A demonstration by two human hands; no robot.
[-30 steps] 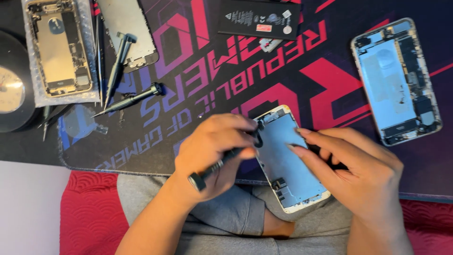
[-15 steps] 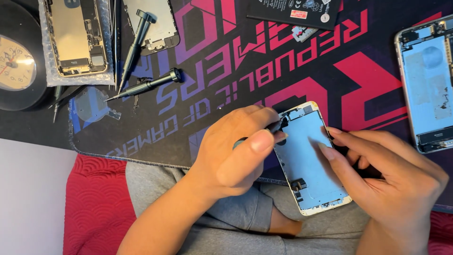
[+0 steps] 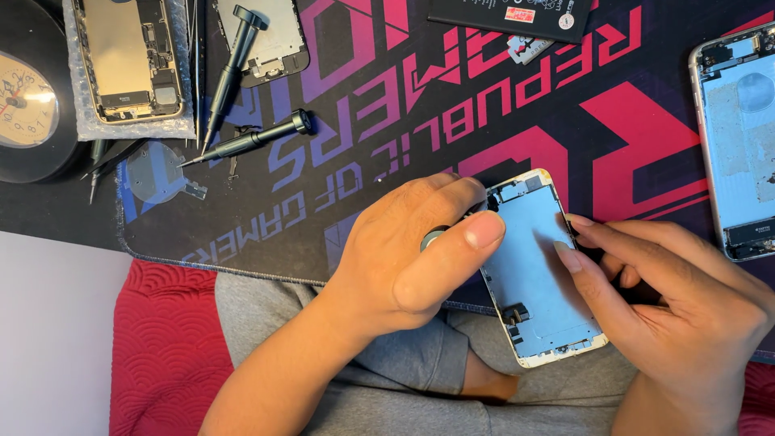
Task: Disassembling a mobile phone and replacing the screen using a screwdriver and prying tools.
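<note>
A phone screen assembly [image 3: 537, 274] with a white rim lies back side up, its pale blue metal plate showing, at the near edge of the black desk mat [image 3: 404, 121]. My left hand [image 3: 408, 258] is shut on a small dark screwdriver [image 3: 432, 238], held upright, its tip at the top left corner of the assembly; only the round cap of the handle shows. My right hand [image 3: 670, 295] steadies the assembly from the right, fingertips resting on the plate and its edge.
Two loose screwdrivers [image 3: 246, 141] lie at upper left, beside an opened gold phone body [image 3: 129, 56] on bubble wrap and another phone part [image 3: 266, 36]. A round clock [image 3: 24, 105] sits far left. A silver phone housing [image 3: 739, 137] lies at right, a black battery [image 3: 517, 16] at top.
My left hand has turned the screwdriver from a slanted hold to upright, its cap now facing the camera. The view has shifted so the mat's objects sit lower and further right.
</note>
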